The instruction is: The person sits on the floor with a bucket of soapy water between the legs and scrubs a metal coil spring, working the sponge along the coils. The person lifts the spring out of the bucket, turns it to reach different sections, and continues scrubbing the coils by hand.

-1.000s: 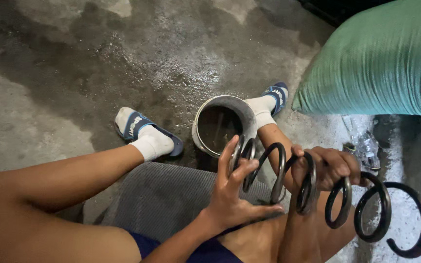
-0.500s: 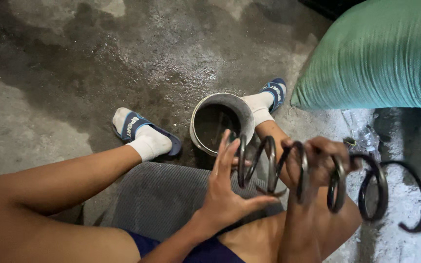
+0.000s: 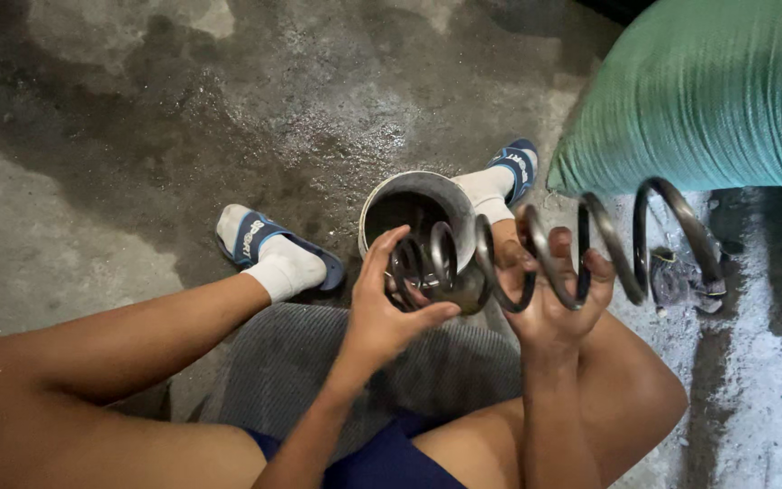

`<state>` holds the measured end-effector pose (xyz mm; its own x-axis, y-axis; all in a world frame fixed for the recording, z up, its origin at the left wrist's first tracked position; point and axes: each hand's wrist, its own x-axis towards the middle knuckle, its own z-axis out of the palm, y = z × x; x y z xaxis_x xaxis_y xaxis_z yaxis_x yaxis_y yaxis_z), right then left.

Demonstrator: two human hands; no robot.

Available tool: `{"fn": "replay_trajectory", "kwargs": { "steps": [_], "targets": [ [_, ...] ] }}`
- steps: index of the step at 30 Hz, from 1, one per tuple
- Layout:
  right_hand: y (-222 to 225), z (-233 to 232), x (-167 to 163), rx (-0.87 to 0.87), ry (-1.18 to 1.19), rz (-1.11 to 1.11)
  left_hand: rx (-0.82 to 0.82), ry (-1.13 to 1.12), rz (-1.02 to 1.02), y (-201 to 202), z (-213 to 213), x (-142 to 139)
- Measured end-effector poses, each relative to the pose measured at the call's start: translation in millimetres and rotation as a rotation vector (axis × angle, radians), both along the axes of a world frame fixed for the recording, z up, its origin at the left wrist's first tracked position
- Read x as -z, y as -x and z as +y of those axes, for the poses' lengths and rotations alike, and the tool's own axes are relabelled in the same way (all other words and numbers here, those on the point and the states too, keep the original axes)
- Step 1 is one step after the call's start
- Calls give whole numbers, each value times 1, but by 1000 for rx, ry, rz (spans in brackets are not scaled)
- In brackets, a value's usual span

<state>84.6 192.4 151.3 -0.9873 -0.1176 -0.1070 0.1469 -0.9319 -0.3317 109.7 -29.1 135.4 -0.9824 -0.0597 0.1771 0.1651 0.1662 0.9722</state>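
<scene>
Dark steel spring point(image 3: 554, 249) lies sideways above the lap, gripped by both hands: left hand point(image 3: 382, 312) cupping its near end, right hand point(image 3: 549, 303) grasping the middle coils from below. Grey cushion point(image 3: 319, 371) sits underneath. Beyond stand a metal can point(image 3: 418, 204), then a green sack point(image 3: 699, 100).

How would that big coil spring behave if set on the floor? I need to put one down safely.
The coil spring looks like thick dark steel, so probably stiff and heavy; both the left hand and right hand support it. Laid on its round side on the concrete floor, it could roll.
</scene>
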Motion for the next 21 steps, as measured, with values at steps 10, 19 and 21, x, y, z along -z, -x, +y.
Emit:
{"fn": "replay_trajectory", "kwargs": {
  "steps": [10, 19, 21],
  "targets": [
    [-6, -10, 11, 7, -415, 195, 241, -466, -428, 17, -13, 60],
    [-16, -17, 9, -13, -610, 341, 404, -843, -380, 19, -21, 84],
    [-16, -17, 8, 14, -624, 298, 411, -867, -435, 19, -22, 88]
  ]
}}
